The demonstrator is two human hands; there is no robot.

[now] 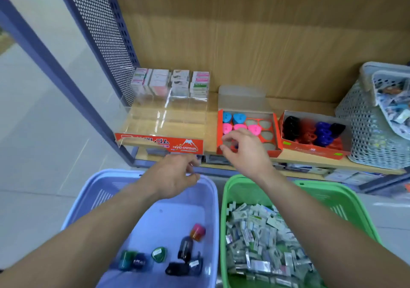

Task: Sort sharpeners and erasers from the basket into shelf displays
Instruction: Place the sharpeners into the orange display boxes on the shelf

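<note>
my right hand curls over the orange sharpener tray front slots, can't tell if it's pinching one; seat it flat in an empty slot. left hand curled, contents unclear. loose sharpeners lie in the purple basket.

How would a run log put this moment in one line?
right hand: over orange sharpener tray, grasp unclear | left hand: above purple basket | green basket: holds erasers

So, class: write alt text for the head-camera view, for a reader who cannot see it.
A person's right hand hovers over an orange sharpener tray on a wooden shelf, the left hand above a lilac basket holding a few sharpeners. A green basket beside it is full of erasers.
</note>
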